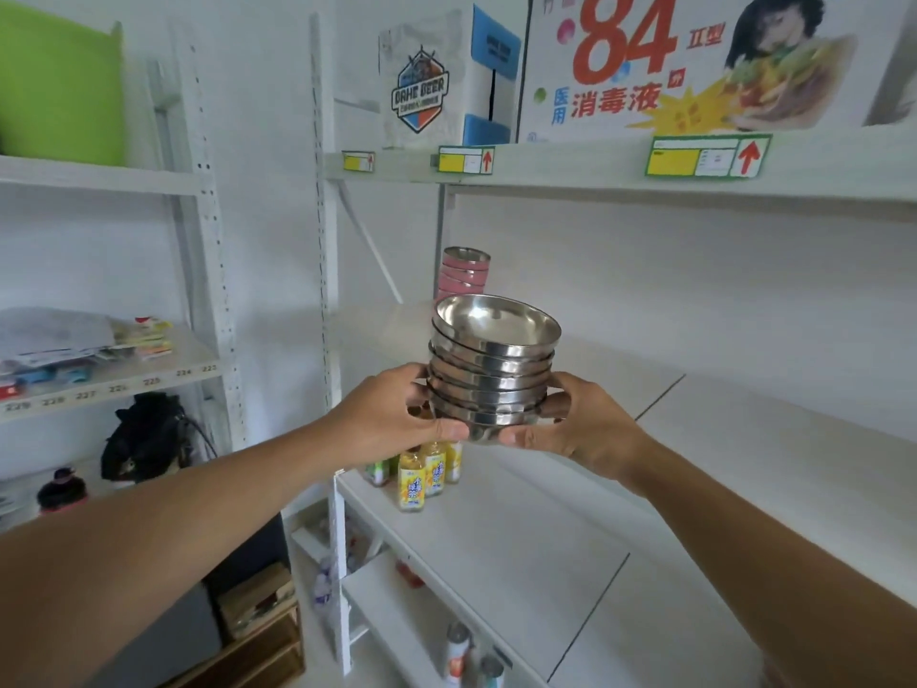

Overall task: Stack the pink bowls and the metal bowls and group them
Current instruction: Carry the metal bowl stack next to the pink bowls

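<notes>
**Metal stack held over the white shelf**

The left hand [397, 414] and the right hand [570, 424] clasp the stack of metal bowls [491, 369] from opposite sides, fingers curled against its lowest bowls, thumbs under the base. The stack stands nearly upright, leaning slightly left, mouths facing up; the top bowl is empty. It hangs in the air above the near part of a white shelf [719, 439]. Farther back, at the shelf's left end, the stack of pink bowls [464, 273] stands upright with a metal bowl on top. Below, yellow drink bottles [422, 474] stand on a lower shelf. Overhead, a printed carton [694, 62] sits on the upper shelf, against white walls.
</notes>
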### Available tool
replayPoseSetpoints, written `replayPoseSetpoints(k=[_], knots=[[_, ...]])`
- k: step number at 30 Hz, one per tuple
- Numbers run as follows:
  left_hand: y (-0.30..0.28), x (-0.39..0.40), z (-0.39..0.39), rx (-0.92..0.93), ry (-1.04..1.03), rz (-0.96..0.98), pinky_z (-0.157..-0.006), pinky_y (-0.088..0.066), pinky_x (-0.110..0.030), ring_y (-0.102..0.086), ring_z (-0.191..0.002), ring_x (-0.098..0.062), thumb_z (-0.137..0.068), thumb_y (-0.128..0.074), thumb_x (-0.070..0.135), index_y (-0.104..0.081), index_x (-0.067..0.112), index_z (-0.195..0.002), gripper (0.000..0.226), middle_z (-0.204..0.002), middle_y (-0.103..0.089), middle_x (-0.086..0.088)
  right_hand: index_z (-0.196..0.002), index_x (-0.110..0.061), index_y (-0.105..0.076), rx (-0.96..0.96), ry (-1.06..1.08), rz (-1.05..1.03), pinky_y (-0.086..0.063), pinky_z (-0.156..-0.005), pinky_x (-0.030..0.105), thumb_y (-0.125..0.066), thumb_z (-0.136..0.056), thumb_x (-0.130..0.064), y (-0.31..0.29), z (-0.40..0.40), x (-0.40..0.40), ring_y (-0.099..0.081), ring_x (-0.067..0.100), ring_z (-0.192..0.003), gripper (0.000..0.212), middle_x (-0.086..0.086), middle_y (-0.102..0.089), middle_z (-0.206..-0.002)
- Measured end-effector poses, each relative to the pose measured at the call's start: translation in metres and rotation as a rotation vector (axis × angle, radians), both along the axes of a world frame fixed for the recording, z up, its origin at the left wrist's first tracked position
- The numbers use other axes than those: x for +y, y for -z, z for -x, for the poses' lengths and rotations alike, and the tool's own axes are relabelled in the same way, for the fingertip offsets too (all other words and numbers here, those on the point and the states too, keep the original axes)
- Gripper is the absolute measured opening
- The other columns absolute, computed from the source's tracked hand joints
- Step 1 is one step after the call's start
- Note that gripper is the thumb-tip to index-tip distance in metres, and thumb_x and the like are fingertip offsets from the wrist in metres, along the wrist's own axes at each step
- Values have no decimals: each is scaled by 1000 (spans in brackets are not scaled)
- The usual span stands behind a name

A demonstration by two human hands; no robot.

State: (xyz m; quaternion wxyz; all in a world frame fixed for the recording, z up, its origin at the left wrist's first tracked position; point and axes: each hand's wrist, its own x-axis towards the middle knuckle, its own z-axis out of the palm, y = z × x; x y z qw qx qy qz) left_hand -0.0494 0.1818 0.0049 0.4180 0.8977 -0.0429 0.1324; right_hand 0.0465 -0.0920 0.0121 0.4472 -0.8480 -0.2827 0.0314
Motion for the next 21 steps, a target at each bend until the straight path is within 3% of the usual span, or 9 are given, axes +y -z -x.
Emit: replayPoseSetpoints(k=[3, 8, 12, 18, 21], knots=[[1, 34, -12, 12, 16, -21, -112, -55, -38, -73, -117, 7, -64, -93, 71, -68, 43, -131, 77, -121, -81, 27, -146, -25, -61, 2, 20, 7, -60, -105, 40, -105, -58, -56, 1, -6, 33, -76, 11, -114, 103, -6, -82, -122], [0, 69, -40, 15, 26, -11, -117, -53, -49, -69, -131, -6, -51, -88, 88, -64, 37, -143, 108, -136, -78, 15, -147, -27, -60, -4, 51, 31, -59, -107, 41, -103, -54, -64, 0, -29, 65, -73, 10, -118, 109, -7, -79, -127], [-1, 82, -75, 21, 41, -14, -115, -54, -45, -70, -127, -2, -61, -90, 75, -65, 39, -140, 90, -132, -78, 18, -148, -25, -59, 1, 60, 41, -58, -106, 37, -104, -57, -61, -3, -61, 78, -74, 8, -117, 107, -8, -80, -126], [-16, 82, -140, 17, 39, -59, -116, -51, -37, -72, -118, 6, -62, -89, 75, -67, 48, -123, 71, -123, -82, 21, -147, -26, -59, -40, 55, 72, -59, -107, 42, -103, -57, -65, -17, -130, 79, -72, 10, -114, 107, -9, -78, -122], [-26, 76, -176, 16, 43, -83, -116, -49, -37, -71, -124, 1, -54, -87, 89, -65, 50, -121, 81, -127, -80, 19, -145, -27, -59, -51, 65, 77, -59, -105, 42, -102, -56, -67, -21, -169, 74, -71, 11, -114, 107, -9, -77, -121]])
